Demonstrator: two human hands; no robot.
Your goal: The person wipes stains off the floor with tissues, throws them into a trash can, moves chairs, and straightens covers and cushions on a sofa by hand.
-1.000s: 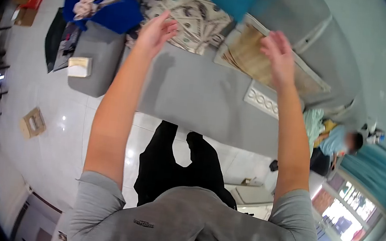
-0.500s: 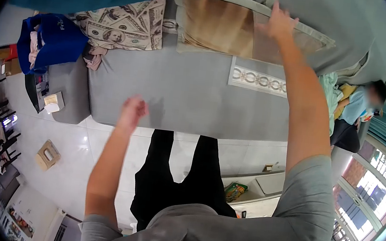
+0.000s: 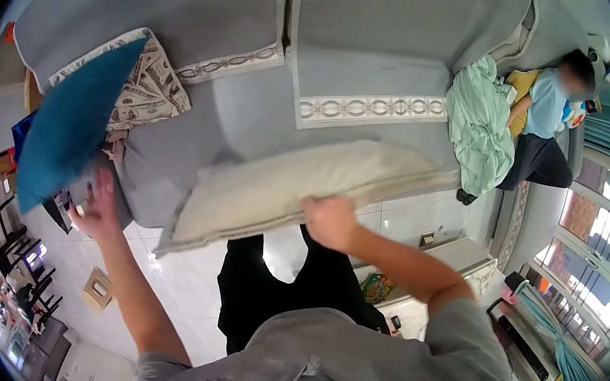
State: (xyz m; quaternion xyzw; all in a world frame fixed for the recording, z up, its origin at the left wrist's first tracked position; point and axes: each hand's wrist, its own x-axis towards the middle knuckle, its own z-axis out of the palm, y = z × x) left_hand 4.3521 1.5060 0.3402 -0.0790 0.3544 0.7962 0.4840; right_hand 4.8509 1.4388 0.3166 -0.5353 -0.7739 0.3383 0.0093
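Note:
My right hand is closed on the edge of a cream cushion, holding it tilted in front of the sofa seat, above my legs. My left hand is stretched out to the left with its fingers spread, holding nothing. Just beyond those fingers is a blurred teal cushion; whether they touch it I cannot tell. It partly covers a cushion printed with banknotes at the sofa's left end.
A grey sofa with patterned trim spans the view. At its right end a person sits beside a mint-green cloth. A tissue box stands on the floor at left. A low white table is at my right.
The cushion under my right hand has come away from the backrest towards me, its cream side now showing. The teal cushion has shifted down and left. My left hand moved left and its fingers opened.

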